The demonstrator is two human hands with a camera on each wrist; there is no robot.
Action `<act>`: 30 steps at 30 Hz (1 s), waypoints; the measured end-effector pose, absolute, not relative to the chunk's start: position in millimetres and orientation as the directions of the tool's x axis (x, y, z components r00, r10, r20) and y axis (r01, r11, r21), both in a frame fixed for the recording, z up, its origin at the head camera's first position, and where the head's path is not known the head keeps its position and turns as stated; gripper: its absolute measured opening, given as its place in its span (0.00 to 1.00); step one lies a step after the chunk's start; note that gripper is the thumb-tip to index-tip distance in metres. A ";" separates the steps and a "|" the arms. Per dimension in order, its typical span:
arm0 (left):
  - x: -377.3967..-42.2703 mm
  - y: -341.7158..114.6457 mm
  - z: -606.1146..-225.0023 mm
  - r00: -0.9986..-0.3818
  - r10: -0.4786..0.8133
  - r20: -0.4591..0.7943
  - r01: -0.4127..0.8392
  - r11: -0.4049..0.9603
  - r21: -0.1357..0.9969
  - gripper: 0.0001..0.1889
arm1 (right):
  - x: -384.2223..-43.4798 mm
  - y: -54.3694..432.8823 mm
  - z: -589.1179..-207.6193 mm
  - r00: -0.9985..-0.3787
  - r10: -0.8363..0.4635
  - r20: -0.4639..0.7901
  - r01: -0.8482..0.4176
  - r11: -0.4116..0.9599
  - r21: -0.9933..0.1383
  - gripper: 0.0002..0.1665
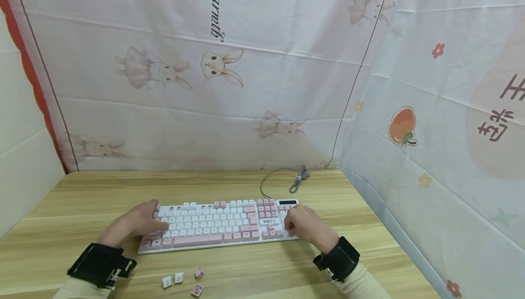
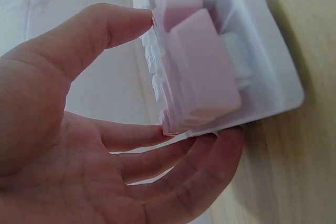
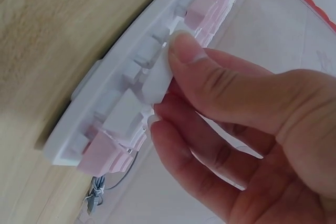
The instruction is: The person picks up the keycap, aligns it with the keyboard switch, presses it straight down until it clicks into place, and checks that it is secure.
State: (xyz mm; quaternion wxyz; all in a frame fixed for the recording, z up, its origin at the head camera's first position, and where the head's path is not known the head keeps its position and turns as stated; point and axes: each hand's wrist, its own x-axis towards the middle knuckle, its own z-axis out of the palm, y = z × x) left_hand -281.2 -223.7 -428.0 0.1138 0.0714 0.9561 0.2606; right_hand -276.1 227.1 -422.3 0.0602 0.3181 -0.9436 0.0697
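Note:
A white and pink keyboard [image 1: 213,224] lies on the wooden table in the head view. My left hand [image 1: 131,220] grips its left end, thumb over the keys and fingers round the edge; in the left wrist view the fingertips [image 2: 229,145] reach the underside beside large pink keycaps [image 2: 202,64]. At the number pad, my right hand [image 1: 309,226] pinches a white keycap [image 3: 158,80] between thumb and fingers. That cap stands tilted among its neighbours in the right wrist view, where bare switch posts show along the keyboard's near edge.
Two white keycaps [image 1: 166,281] and two pink ones [image 1: 197,290] lie loose on the table [image 1: 246,271] in front of the keyboard. Behind it, a grey cable [image 1: 300,178] is bundled. Printed cloth [image 1: 246,98] hangs at the back and sides.

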 end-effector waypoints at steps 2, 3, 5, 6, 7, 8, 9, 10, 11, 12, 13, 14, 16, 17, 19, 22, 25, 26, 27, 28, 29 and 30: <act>-281.2 -223.7 -427.3 -0.965 0.191 -0.182 0.072 0.854 0.515 0.51 | -276.8 227.3 -422.5 -0.789 -0.592 0.163 -0.610 0.787 -0.094 0.08; -281.0 -223.8 -427.5 -0.965 0.194 -0.179 0.076 0.854 0.515 0.51 | -277.2 227.3 -422.5 -0.788 -0.593 0.165 -0.611 0.786 -0.095 0.08; -280.7 -223.6 -426.9 -0.965 0.193 -0.177 0.076 0.852 0.517 0.51 | -277.9 227.5 -422.4 -0.787 -0.594 0.170 -0.613 0.784 -0.098 0.08; -280.5 -223.5 -426.7 -0.965 0.195 -0.174 0.079 0.852 0.517 0.51 | -278.2 227.6 -422.4 -0.784 -0.596 0.175 -0.616 0.781 -0.099 0.08; -280.4 -223.5 -426.5 -0.966 0.196 -0.172 0.080 0.851 0.518 0.52 | -278.4 227.8 -422.3 -0.783 -0.597 0.176 -0.617 0.780 -0.101 0.08; -280.2 -223.6 -426.7 -0.965 0.200 -0.168 0.087 0.851 0.518 0.52 | -278.6 228.0 -422.3 -0.781 -0.598 0.179 -0.620 0.778 -0.104 0.08; -280.2 -223.6 -426.5 -0.965 0.201 -0.167 0.088 0.851 0.517 0.52 | -278.7 228.2 -422.2 -0.781 -0.598 0.180 -0.620 0.777 -0.105 0.08; -280.2 -223.6 -426.0 -0.965 0.199 -0.168 0.085 0.851 0.518 0.52 | -278.7 228.5 -422.2 -0.779 -0.600 0.182 -0.622 0.776 -0.108 0.08; -280.2 -223.8 -426.0 -0.965 0.202 -0.167 0.088 0.850 0.519 0.52 | -278.7 228.7 -422.2 -0.779 -0.600 0.182 -0.623 0.774 -0.111 0.08; -280.3 -224.0 -426.2 -0.965 0.203 -0.166 0.089 0.850 0.520 0.52 | -278.7 228.9 -421.9 -0.780 -0.599 0.180 -0.621 0.775 -0.115 0.08; -280.4 -224.2 -426.3 -0.965 0.204 -0.165 0.091 0.849 0.521 0.52 | -278.6 229.0 -421.6 -0.783 -0.596 0.177 -0.618 0.777 -0.118 0.08; -280.4 -224.3 -426.6 -0.965 0.208 -0.162 0.095 0.848 0.521 0.52 | -278.6 229.0 -421.5 -0.785 -0.594 0.175 -0.616 0.779 -0.120 0.08; -280.6 -224.5 -426.6 -0.964 0.209 -0.161 0.095 0.846 0.525 0.52 | -278.9 229.0 -421.6 -0.790 -0.589 0.171 -0.611 0.782 -0.124 0.08; -280.6 -224.5 -426.7 -0.964 0.212 -0.159 0.099 0.845 0.525 0.52 | -278.9 228.8 -421.6 -0.792 -0.587 0.169 -0.608 0.784 -0.126 0.08; -280.4 -224.3 -426.9 -0.964 0.215 -0.156 0.104 0.846 0.523 0.52 | -278.8 228.1 -421.7 -0.796 -0.581 0.167 -0.602 0.788 -0.130 0.08; -280.6 -223.9 -426.5 -0.965 0.204 -0.162 0.091 0.847 0.524 0.52 | -278.2 227.2 -422.2 -0.800 -0.577 0.167 -0.598 0.789 -0.137 0.07; -280.6 -223.7 -426.4 -0.966 0.197 -0.169 0.081 0.847 0.525 0.52 | -277.5 226.6 -423.4 -0.806 -0.570 0.163 -0.591 0.793 -0.147 0.07; -280.9 -223.7 -426.7 -0.966 0.194 -0.172 0.076 0.847 0.526 0.52 | -277.1 226.4 -423.6 -0.807 -0.568 0.161 -0.588 0.795 -0.150 0.07; -280.8 -223.7 -427.1 -0.966 0.194 -0.174 0.075 0.848 0.525 0.53 | -276.8 226.2 -423.9 -0.808 -0.567 0.161 -0.588 0.794 -0.151 0.07; -280.7 -223.6 -427.0 -0.965 0.192 -0.176 0.073 0.848 0.524 0.53 | -276.7 226.1 -424.3 -0.809 -0.566 0.160 -0.587 0.795 -0.152 0.07; -280.8 -223.5 -427.1 -0.965 0.191 -0.178 0.071 0.849 0.524 0.53 | -276.7 226.0 -424.5 -0.809 -0.566 0.158 -0.586 0.796 -0.154 0.07; -280.8 -223.5 -427.2 -0.965 0.191 -0.179 0.071 0.849 0.524 0.53 | -276.9 226.0 -424.7 -0.809 -0.566 0.156 -0.586 0.796 -0.151 0.07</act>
